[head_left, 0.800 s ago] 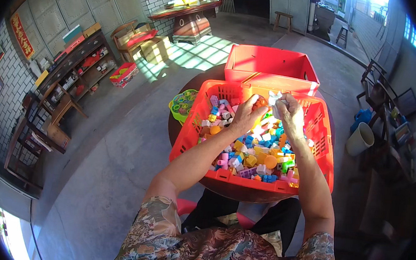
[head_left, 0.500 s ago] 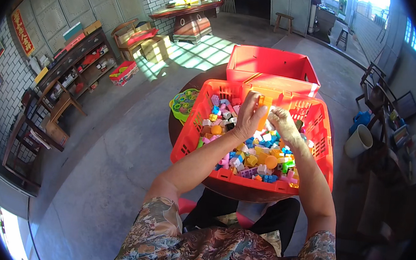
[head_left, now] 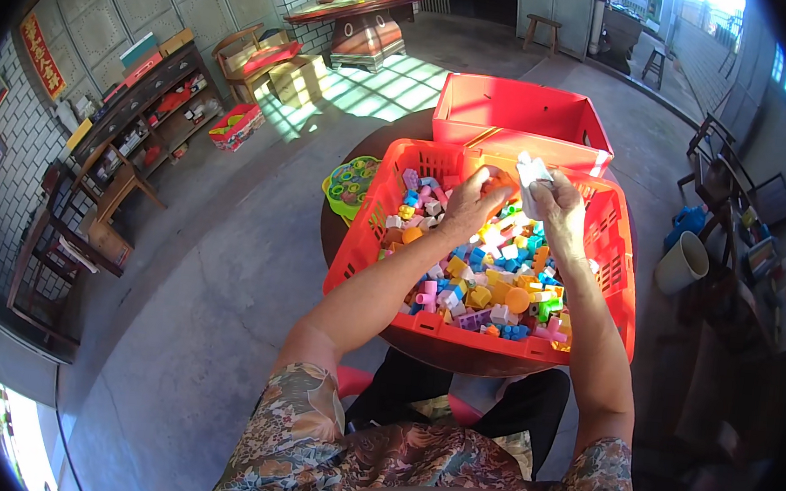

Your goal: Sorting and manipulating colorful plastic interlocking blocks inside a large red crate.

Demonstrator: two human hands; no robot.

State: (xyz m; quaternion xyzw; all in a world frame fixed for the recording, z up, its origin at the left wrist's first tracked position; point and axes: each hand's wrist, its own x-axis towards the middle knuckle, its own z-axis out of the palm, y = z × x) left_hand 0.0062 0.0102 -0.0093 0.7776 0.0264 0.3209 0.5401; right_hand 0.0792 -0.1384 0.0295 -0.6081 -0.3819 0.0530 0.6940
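Above the heap of coloured toy blocks, my two hands are close together at the far side of the red basket. My left hand is closed around an orange toy block, partly covered by the fingers. Pinched in my right hand is a crumpled white cloth that sticks up beyond the fingertips. The cloth and the orange block are side by side; whether they touch, I cannot tell.
Behind the basket stands a red bin. A green toy tray with round pieces sits at the basket's left. Both containers rest on a dark round table. A pale bucket stands at the right.
The orange block has turned from upright and is now more covered by my left hand. My right hand has drawn a little to the right, and more of the white cloth shows.
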